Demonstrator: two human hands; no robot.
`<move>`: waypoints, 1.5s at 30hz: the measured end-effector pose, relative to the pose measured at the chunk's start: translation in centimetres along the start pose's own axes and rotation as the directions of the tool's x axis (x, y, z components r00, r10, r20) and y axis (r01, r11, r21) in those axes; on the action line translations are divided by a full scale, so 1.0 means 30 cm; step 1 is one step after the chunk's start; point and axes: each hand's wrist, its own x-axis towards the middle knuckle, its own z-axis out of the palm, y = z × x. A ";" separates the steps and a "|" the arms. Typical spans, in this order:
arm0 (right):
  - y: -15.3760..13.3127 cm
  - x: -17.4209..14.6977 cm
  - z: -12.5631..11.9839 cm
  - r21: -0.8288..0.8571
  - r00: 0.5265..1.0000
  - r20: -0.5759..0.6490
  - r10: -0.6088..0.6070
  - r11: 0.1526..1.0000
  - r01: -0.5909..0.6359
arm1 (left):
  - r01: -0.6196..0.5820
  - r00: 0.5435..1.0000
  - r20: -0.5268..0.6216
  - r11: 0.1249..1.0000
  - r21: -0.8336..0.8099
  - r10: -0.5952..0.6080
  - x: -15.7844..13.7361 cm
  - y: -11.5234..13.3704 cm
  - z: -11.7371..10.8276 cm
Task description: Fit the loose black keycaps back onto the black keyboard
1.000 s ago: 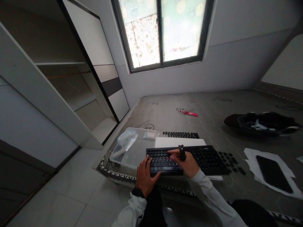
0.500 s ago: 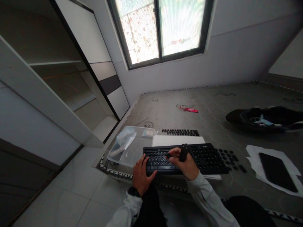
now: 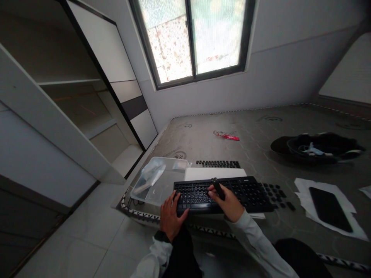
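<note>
Keyboard (image 3: 197,197): lower centre of frame | my left hand (image 3: 171,215): spread on its left end, likely steadying it | my right hand (image 3: 229,203): narrow grip on dark tool (image 3: 218,189); fingertips too blurred to tell

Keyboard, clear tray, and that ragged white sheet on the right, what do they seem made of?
The keyboard looks like dull black plastic, going by its evenly dark, hard-edged look. The clear tray is probably smooth plastic: the grey beneath shows through. The white sheet seems to be matte paper, from its irregular edges.
</note>
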 end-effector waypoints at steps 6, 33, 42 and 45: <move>0.029 -0.013 -0.044 -0.034 1.000 0.004 0.007 0.999 -0.006 | -0.043 0.999 -0.031 0.999 0.015 0.043 -0.009 0.002 -0.026; 0.102 0.023 -0.135 -0.043 0.995 0.037 0.097 0.995 -0.095 | -0.384 0.908 0.023 0.854 -0.351 0.418 0.277 0.389 -0.094; 0.148 0.030 -0.263 -0.272 0.990 -0.112 0.085 0.956 -0.112 | -0.418 0.893 0.033 0.855 -0.306 0.449 0.350 0.382 -0.052; 0.208 0.028 -0.370 -0.516 0.956 -0.285 0.074 0.828 -0.218 | -0.337 0.928 0.059 0.894 -0.294 0.369 0.432 0.346 -0.034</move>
